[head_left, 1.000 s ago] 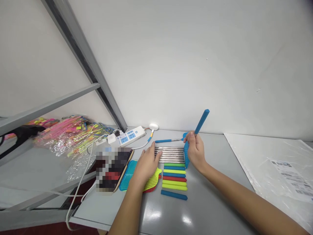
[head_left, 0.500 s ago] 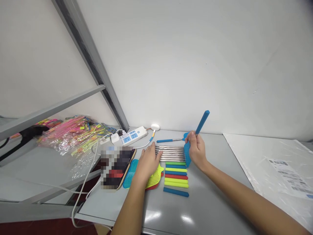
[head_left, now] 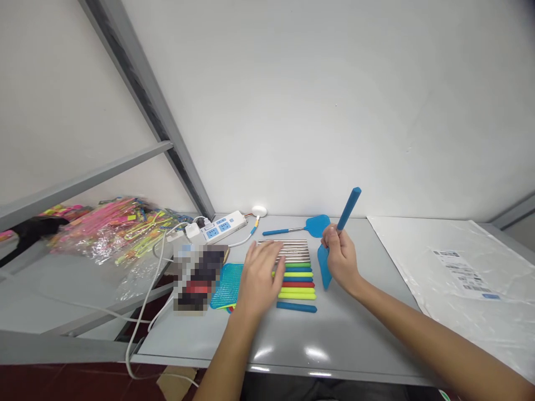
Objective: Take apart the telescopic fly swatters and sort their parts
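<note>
Your right hand (head_left: 341,257) is wrapped round a blue swatter (head_left: 349,209), left hand (head_left: 259,277) loosely spread over metal rods (head_left: 296,250), clear bags (head_left: 132,285) of pink and yellow stuff (head_left: 104,220) well left of it

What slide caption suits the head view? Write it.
Right hand holds a blue swatter, left hand over metal rods and coloured handles.

Probably workshop or packing room: metal shelving (head_left: 159,106), bagged goods (head_left: 106,223), grey worktop (head_left: 355,334).

Left hand (head_left: 261,275) outstretched (palm down), right hand (head_left: 341,259) curled
</note>
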The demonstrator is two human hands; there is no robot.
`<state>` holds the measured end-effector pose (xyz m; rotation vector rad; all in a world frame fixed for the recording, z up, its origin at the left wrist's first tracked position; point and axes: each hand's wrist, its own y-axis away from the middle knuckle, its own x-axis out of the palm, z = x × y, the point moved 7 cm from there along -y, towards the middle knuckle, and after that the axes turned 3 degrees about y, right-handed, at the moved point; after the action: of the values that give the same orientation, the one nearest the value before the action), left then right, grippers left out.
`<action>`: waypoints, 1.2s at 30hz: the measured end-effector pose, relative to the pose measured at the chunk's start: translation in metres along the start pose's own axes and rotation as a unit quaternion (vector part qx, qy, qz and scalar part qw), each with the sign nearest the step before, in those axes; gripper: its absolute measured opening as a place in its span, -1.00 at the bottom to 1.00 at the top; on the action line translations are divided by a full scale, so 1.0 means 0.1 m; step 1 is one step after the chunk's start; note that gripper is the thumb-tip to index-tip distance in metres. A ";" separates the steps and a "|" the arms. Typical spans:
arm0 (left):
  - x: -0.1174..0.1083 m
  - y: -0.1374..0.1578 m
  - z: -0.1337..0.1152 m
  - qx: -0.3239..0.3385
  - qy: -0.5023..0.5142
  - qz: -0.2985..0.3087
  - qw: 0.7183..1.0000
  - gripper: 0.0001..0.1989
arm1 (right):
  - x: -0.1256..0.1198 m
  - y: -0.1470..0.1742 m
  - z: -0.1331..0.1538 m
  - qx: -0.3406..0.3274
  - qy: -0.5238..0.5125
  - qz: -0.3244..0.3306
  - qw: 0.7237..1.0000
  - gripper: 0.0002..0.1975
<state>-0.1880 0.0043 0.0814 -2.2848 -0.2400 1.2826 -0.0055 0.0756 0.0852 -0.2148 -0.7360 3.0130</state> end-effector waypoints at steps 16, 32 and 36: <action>0.39 0.81 -0.40 0.040 -0.117 0.038 0.992 -0.89 | -0.87 0.69 0.57 -0.040 0.218 0.015 0.975 -0.84; 0.33 1.12 -0.65 0.030 -0.069 0.058 0.995 -0.77 | -0.85 1.59 0.33 -0.171 0.532 0.206 0.803 -0.83; 0.20 1.35 -0.71 0.024 -0.015 0.031 0.999 -0.66 | -0.66 1.74 0.32 -0.185 0.540 0.270 0.775 -0.93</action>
<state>-0.1294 -0.1281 0.0282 -2.2506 -0.1484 1.3404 0.0551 -0.0981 0.0412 -2.2144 -1.1554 2.3213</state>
